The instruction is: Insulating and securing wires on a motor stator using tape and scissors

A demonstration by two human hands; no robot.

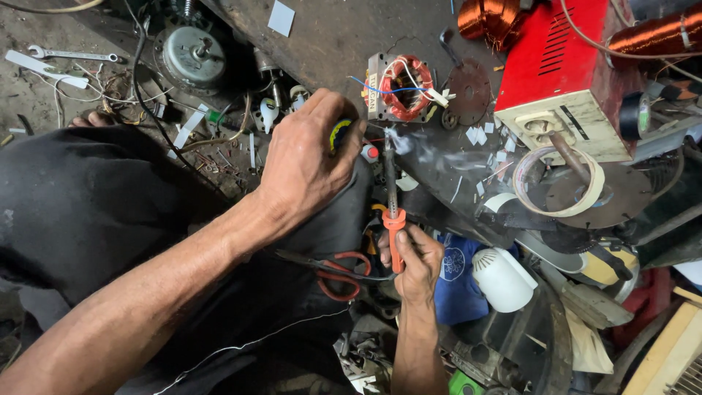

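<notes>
Just below the motor stator (398,89), with its red-taped copper winding and blue lead, we note both hands at work over the dark worktop (351,36). Our right hand (418,265) has its fingers clamped round the orange handle of a soldering iron (393,212), held upright so the tip points toward the stator; a wisp of smoke shows near the tip, which suggests it is hot. Our left hand (307,161) is closed over a small yellow-and-black object (338,134), its kind not discernible, apparently steadying it close to the tip. Red-handled scissors (338,274) lie below the stator, near the right hand, presumably kept within reach. A masking tape roll (559,181) sits to the stator's right, against a red box (563,66).
</notes>
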